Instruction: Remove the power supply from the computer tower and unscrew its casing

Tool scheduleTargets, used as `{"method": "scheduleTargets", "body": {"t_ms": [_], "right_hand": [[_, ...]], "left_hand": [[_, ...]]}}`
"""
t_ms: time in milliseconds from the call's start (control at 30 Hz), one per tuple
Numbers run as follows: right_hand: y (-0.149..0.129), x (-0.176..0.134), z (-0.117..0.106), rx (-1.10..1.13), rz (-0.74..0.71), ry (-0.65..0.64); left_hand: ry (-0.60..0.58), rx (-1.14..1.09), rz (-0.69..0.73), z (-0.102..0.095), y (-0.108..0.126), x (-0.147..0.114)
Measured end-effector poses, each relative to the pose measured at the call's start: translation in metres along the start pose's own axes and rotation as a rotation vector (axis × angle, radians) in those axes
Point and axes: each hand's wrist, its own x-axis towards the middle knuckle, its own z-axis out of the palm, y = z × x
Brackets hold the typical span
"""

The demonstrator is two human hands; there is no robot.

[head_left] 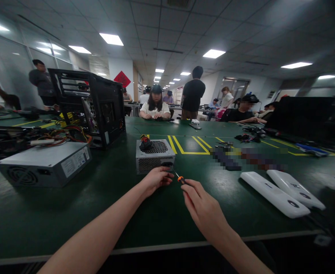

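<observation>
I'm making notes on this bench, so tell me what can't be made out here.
Head view: the handle end of the screwdriver, hidden by the right hand.
Head view: whether its tip touches the small metal box; too small to tell.
Head view: the box's far side, turned away from the camera.
Head view: details of the dark item near the white devices, blurred by pixelation.

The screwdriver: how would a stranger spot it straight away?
On the green table, find the grey metal box with the perforated top. Near its lower right corner, the person's right hand holds the screwdriver. Its orange collar stands out against the grey box.
</observation>
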Motion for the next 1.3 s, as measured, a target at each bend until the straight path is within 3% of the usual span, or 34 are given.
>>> {"method": "scheduleTargets", "body": {"t_ms": [1033, 1167, 1300], "right_hand": [[0.0084, -0.0018, 0.0023, 0.016, 0.06, -0.073], [0.0074, -0.001, 0.0026, 0.0, 0.011, -0.046], [0.0086, 0.0012, 0.0031, -0.062, 0.074, -0.021]], "left_hand": [[-0.014, 0.056, 0.03, -0.0003, -0.0019, 0.0014], [-0.012, 0.082, 0.035, 0.0012, -0.0012, 0.0001], [0.004, 0.083, 0.01, 0.0037, 0.0009, -0.0017]]}}
